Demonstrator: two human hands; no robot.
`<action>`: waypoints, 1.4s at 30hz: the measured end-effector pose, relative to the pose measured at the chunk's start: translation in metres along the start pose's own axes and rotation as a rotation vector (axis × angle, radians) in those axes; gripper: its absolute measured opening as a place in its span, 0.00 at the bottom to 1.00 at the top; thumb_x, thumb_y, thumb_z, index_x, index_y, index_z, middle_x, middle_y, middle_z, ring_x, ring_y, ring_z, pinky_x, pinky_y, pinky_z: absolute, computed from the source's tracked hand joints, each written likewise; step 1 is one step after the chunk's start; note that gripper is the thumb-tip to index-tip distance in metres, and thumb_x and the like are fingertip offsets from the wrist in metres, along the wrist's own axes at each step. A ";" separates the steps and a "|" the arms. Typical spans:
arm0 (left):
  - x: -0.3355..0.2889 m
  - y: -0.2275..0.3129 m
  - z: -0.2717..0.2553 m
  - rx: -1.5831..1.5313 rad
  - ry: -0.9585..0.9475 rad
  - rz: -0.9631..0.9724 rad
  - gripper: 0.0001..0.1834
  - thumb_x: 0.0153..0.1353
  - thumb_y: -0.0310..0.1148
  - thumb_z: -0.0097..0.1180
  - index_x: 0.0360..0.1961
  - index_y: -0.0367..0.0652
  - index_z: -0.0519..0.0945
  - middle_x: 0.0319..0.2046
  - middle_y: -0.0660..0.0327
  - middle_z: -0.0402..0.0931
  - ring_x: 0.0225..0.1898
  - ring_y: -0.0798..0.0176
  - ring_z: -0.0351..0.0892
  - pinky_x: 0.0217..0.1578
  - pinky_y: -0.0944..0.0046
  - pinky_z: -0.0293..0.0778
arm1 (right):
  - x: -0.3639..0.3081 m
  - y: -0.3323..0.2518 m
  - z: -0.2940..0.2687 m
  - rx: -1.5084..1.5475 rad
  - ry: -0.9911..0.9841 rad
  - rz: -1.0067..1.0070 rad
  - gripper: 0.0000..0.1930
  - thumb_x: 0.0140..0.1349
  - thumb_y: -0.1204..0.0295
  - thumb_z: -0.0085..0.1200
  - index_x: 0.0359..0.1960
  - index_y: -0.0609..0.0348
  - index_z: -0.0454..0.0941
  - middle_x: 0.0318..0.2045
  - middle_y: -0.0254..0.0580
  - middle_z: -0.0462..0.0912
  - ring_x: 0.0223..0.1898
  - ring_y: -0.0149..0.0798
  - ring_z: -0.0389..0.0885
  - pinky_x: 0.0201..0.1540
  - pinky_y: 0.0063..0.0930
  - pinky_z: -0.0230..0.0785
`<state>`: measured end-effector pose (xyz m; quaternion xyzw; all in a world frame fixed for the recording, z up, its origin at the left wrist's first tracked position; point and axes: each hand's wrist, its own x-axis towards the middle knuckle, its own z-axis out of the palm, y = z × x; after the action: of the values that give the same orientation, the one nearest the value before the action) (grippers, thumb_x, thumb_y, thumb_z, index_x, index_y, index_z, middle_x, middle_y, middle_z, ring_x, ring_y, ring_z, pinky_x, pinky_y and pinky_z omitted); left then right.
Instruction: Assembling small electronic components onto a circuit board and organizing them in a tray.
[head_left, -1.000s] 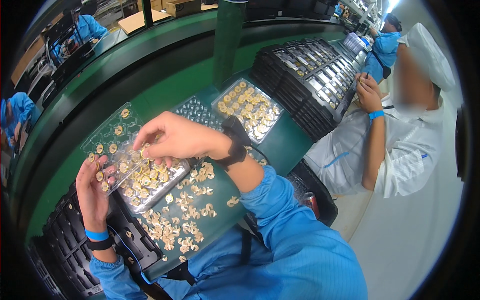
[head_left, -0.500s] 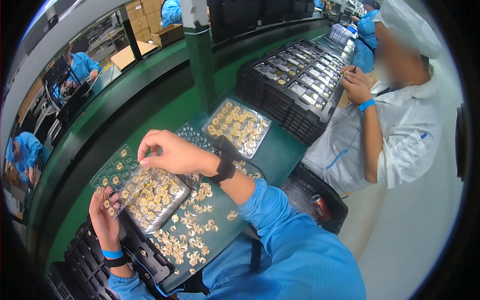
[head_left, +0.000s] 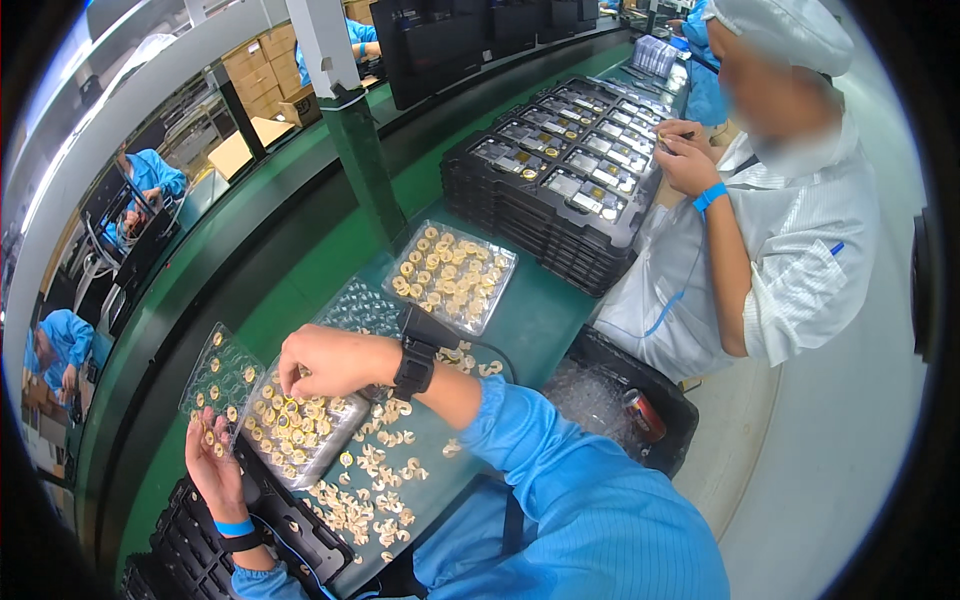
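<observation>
My left hand grips the lower edge of a clear plastic blister tray, tilted up, with a few small round gold-and-cream pieces in its pockets. Beside it lies a stack of clear trays whose top is covered with similar round pieces. Over the far side of that stack hangs my right hand, thumb and forefinger bent together; whatever is between the fingertips is too small to make out. Loose curled cream scraps are scattered on the green bench near me.
Another filled clear tray lies farther off, near an empty-pocketed blister sheet. Stacked black trays stand by a co-worker on the right. A black bin holds clear plastic and a can. More black trays sit lower left.
My right hand has come down from beside the held tray to just over the filled stack. The held blister tray is tipped more upright. The whole view has shifted a little.
</observation>
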<state>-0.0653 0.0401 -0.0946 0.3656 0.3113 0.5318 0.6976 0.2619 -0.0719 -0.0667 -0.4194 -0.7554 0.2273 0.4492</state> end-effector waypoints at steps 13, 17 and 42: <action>-0.019 0.000 0.024 0.145 -0.137 0.057 0.21 0.78 0.33 0.55 0.67 0.37 0.73 0.59 0.53 0.81 0.50 0.62 0.87 0.41 0.64 0.85 | 0.010 -0.009 0.020 0.409 0.145 0.181 0.24 0.66 0.71 0.69 0.57 0.75 0.76 0.29 0.47 0.88 0.31 0.30 0.86 0.33 0.26 0.77; -0.022 -0.002 0.031 0.171 -0.166 0.069 0.21 0.78 0.32 0.54 0.68 0.37 0.72 0.59 0.53 0.82 0.49 0.62 0.87 0.43 0.63 0.85 | 0.009 -0.015 0.017 0.571 0.133 0.269 0.18 0.67 0.74 0.66 0.53 0.72 0.76 0.28 0.43 0.86 0.26 0.29 0.85 0.25 0.24 0.73; -0.033 0.010 0.041 0.093 -0.297 -0.079 0.14 0.74 0.28 0.55 0.58 0.36 0.76 0.52 0.46 0.84 0.45 0.47 0.90 0.37 0.56 0.85 | 0.011 -0.053 0.002 0.508 -0.041 0.648 0.08 0.68 0.81 0.55 0.47 0.65 0.76 0.21 0.33 0.79 0.17 0.23 0.77 0.17 0.18 0.66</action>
<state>-0.0447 0.0023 -0.0631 0.4596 0.2431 0.4288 0.7388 0.2349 -0.0913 -0.0238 -0.5068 -0.5126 0.5446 0.4287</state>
